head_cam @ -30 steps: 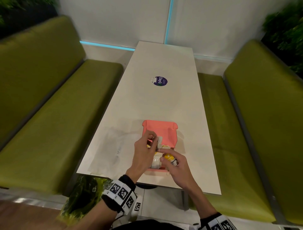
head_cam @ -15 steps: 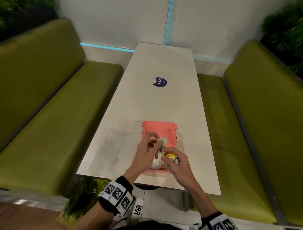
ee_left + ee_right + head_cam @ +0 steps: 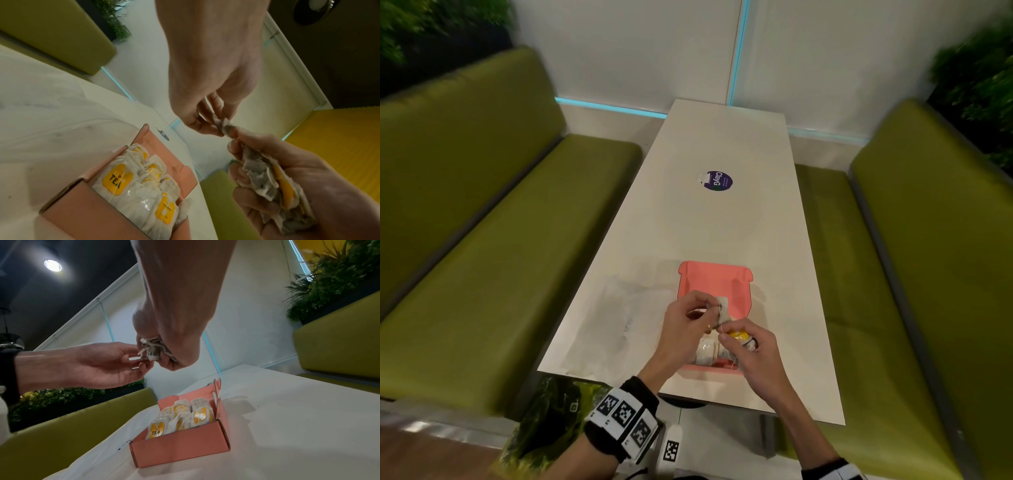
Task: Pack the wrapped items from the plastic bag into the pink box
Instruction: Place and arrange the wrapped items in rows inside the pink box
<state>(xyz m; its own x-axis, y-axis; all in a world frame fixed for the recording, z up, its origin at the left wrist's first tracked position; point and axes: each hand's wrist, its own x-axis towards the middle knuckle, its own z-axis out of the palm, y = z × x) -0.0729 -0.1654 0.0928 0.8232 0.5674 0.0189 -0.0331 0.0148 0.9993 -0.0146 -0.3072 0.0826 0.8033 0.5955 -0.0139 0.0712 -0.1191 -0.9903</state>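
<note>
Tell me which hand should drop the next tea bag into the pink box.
Left, probably. The left hand pinches a single tea bag at its fingertips above the pink box. The right hand is full, gripping the bundle of other bags.

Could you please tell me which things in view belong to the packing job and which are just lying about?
Job: open pink cardboard box; white wrapped tea bags; clear plastic bag; left hand; right hand.
Lying about: round purple sticker; green benches.
</note>
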